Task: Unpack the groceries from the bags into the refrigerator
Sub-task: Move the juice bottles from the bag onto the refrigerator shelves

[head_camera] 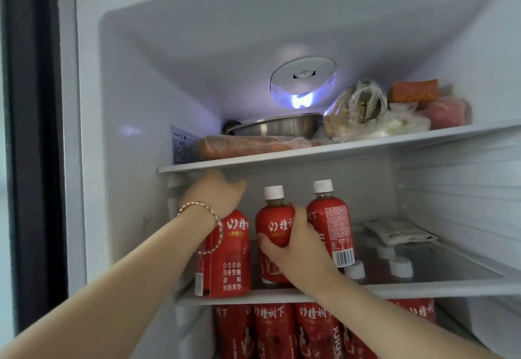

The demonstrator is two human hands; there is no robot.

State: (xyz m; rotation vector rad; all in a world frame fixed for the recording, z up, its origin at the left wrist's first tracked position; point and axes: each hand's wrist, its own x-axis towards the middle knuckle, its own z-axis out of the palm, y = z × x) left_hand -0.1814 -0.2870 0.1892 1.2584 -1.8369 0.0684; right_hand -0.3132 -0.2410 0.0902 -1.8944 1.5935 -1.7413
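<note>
I face the open refrigerator. Three red-labelled juice bottles with white caps stand on the middle glass shelf [423, 288]. My left hand [217, 195], with a bracelet on the wrist, covers the top of the left bottle [228, 257] and hides its cap. My right hand [293, 245] wraps around the body of the middle bottle [272, 217]. The right bottle [332, 217] stands just beside it, untouched. More of the same red bottles [282, 330] fill the shelf below. No grocery bag is in view.
The top shelf [310, 151] holds a wrapped carrot [248, 145], a steel bowl [279, 126] and bagged food [366, 113]. A flat white packet [400, 231] lies at the back right of the middle shelf. The dark door edge [33, 133] stands at the left.
</note>
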